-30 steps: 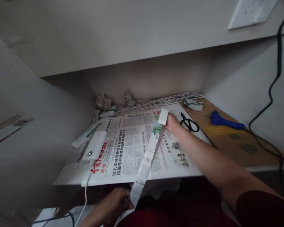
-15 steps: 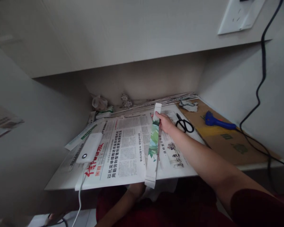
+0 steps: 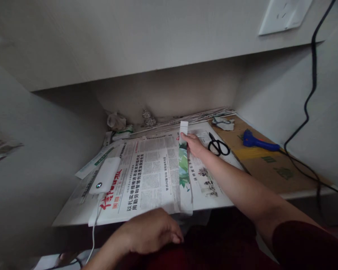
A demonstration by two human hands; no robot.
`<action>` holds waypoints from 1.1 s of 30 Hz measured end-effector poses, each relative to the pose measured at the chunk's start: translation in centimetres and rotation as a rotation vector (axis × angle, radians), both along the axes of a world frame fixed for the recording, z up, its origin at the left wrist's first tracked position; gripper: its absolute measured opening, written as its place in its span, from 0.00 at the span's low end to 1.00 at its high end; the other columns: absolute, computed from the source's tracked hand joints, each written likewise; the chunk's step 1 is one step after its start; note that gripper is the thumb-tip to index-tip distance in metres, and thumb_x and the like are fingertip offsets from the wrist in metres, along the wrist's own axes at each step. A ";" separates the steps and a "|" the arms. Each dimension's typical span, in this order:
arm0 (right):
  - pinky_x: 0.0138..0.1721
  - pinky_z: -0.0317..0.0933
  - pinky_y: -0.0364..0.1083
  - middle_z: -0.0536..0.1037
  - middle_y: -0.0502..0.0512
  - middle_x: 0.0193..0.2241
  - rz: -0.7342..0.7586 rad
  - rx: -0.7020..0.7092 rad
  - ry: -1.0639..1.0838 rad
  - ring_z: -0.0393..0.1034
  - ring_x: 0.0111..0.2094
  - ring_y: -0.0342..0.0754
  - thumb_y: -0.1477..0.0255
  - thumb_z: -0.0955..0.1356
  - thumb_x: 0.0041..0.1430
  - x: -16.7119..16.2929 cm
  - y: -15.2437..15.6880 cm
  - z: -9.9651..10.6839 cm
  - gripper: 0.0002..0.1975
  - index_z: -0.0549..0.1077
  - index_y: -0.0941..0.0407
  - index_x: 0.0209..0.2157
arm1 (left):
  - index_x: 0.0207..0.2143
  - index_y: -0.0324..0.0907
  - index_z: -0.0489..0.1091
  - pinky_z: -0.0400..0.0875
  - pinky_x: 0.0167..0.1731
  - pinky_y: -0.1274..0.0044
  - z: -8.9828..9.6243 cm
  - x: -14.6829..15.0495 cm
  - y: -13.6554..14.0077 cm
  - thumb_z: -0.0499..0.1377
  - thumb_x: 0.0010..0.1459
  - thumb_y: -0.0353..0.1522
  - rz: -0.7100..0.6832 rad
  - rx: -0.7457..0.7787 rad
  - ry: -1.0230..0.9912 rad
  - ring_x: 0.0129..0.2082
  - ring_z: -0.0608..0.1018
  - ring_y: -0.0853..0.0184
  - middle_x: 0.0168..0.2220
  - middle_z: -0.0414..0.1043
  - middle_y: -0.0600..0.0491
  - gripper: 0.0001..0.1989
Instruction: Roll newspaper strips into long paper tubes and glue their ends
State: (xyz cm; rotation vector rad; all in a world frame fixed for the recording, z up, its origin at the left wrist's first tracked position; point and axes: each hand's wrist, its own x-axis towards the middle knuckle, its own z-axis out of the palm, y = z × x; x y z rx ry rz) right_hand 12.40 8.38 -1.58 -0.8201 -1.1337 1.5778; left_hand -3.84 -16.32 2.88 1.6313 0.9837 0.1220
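My right hand [image 3: 193, 144] grips the upper part of a long paper strip [image 3: 183, 165], white at both ends with green leaves printed along its middle. The strip lies lengthwise over a newspaper [image 3: 152, 176] spread on the desk, its lower end at the front edge. In front of that edge, my left hand [image 3: 154, 230] is closed, its fingers curled downward near the strip's lower end. Whatever it may hold is hidden. Black-handled scissors [image 3: 219, 147] rest just right of my right hand.
A white power bank [image 3: 106, 175] with a cable sits on the newspaper's left. On cardboard [image 3: 270, 168] at the right lies a blue glue gun [image 3: 259, 142] with a black cord. Thin paper sticks [image 3: 197, 119] line the back, near a crumpled piece [image 3: 224, 123]. A cabinet panel [image 3: 157, 37] overhangs the desk.
My left hand has come up from below the desk edge into view, now closed. The strip's lower end has swung right and lies straighter. My right hand keeps its grip.
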 end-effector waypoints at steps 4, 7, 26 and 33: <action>0.18 0.58 0.42 0.71 0.50 0.16 -0.020 0.032 -0.025 0.62 0.16 0.42 0.54 0.71 0.44 -0.2 -0.2 0.2 0.19 0.73 0.58 0.23 | 0.27 0.40 0.74 0.66 0.28 0.78 2.5 -1.1 5.0 0.55 0.57 0.40 0.269 0.072 -0.271 0.29 0.75 0.68 0.30 0.76 0.49 0.15; 0.19 0.58 0.43 0.70 0.49 0.15 -0.017 0.065 -0.054 0.62 0.16 0.42 0.52 0.70 0.44 -0.3 -0.3 0.1 0.21 0.70 0.57 0.20 | 0.20 0.38 0.68 0.64 0.23 0.82 2.3 -1.4 10.0 0.55 0.57 0.40 0.626 0.109 -0.627 0.29 0.75 0.71 0.29 0.74 0.48 0.18; 0.19 0.53 0.40 0.70 0.51 0.17 0.091 0.260 -0.367 0.63 0.18 0.41 0.47 0.57 0.55 -0.6 -0.7 -0.2 0.31 0.72 0.59 0.21 | 0.31 0.40 0.64 0.55 0.11 0.90 -1.8 -0.4 20.6 0.56 0.58 0.30 1.000 -0.261 -1.076 0.16 0.66 0.79 0.20 0.59 0.59 0.03; 0.19 0.55 0.39 0.70 0.51 0.18 0.113 0.228 -0.365 0.63 0.18 0.39 0.48 0.64 0.51 -0.9 -0.7 0.0 0.27 0.71 0.60 0.22 | 0.40 0.42 0.68 0.50 0.10 0.85 -1.0 -1.6 19.6 0.51 0.59 0.28 0.684 -0.392 -1.314 0.10 0.55 0.79 0.17 0.48 0.62 0.08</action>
